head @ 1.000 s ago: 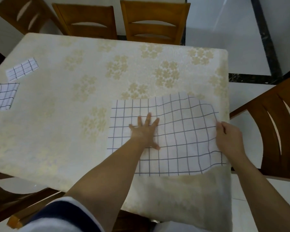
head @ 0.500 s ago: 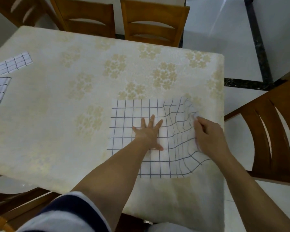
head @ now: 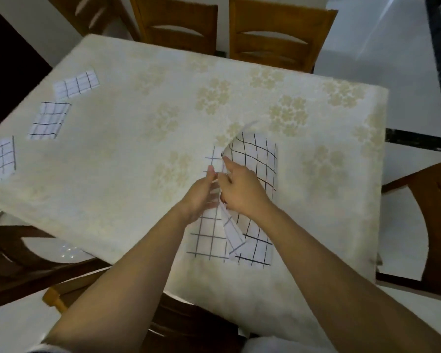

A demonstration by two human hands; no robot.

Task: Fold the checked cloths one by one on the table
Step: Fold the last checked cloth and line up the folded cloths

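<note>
The white, dark-checked thin cloth [head: 255,161] looks matt and limp. The worktop's cream flower-patterned tablecloth [head: 143,118] appears soft, faintly textured. The brown wooden chairs [head: 278,34] are smooth and semi-glossy; the pale tiled floor [head: 382,47] shines.

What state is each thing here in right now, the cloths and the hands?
Large checked cloth: partly folded, right side lifted over leftward.
Three small cloths: folded, lying flat, far left.
Right hand: pinches the lifted edge.
Left hand: against the cloth, hold unclear.
</note>
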